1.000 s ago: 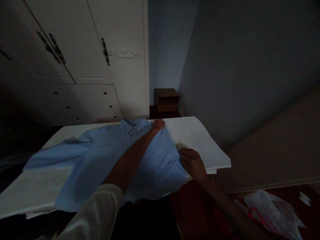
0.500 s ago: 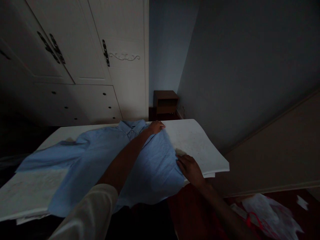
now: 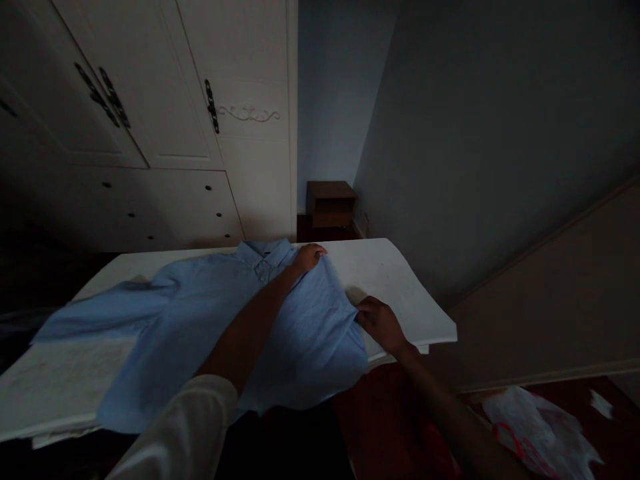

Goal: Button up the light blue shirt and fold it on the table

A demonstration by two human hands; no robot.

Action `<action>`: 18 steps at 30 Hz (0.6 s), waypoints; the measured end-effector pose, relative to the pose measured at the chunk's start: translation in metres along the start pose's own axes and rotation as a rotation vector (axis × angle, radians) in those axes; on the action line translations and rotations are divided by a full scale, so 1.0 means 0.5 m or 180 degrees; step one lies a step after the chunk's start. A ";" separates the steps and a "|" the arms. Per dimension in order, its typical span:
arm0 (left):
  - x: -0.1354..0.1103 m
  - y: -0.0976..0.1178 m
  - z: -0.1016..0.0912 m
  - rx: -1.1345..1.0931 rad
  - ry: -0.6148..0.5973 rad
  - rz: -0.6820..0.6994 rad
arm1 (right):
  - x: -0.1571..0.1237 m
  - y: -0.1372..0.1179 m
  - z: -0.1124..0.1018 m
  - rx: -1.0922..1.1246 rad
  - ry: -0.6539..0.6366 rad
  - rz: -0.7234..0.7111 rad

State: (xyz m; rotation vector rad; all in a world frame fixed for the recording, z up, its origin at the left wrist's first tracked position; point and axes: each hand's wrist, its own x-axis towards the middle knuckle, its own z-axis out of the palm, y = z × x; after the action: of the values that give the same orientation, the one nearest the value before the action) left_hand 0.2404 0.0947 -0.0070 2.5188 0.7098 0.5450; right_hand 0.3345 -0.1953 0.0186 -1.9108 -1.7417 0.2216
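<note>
A light blue collared shirt point(image 3: 210, 320) lies spread on a white table point(image 3: 395, 280), collar toward the far edge, one sleeve stretched out to the left. My left hand point(image 3: 310, 256) reaches across the shirt and pinches the cloth at its right shoulder, beside the collar. My right hand point(image 3: 379, 321) grips the shirt's right side edge lower down, fingers curled on the cloth. The shirt's hem hangs over the near table edge.
A white wardrobe with dark handles and drawers point(image 3: 165, 133) stands behind the table. A small brown nightstand point(image 3: 331, 203) sits in the corner by the blue-grey wall. A crumpled white plastic bag point(image 3: 540, 433) lies on the dark red floor at the right.
My right hand has shifted slightly up and inward along the shirt's right edge. My left hand stays at the shoulder. The view has drifted a little.
</note>
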 end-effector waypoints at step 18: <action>-0.007 0.026 0.000 0.0604 -0.0088 0.0002 | -0.041 -0.041 -0.016 -0.1204 0.0256 -0.0765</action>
State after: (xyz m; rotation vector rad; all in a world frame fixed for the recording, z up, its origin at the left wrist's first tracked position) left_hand 0.2425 0.0826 -0.0009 2.6958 0.7837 0.4612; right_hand 0.3172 -0.2166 0.0304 -1.9014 -2.0470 -0.2891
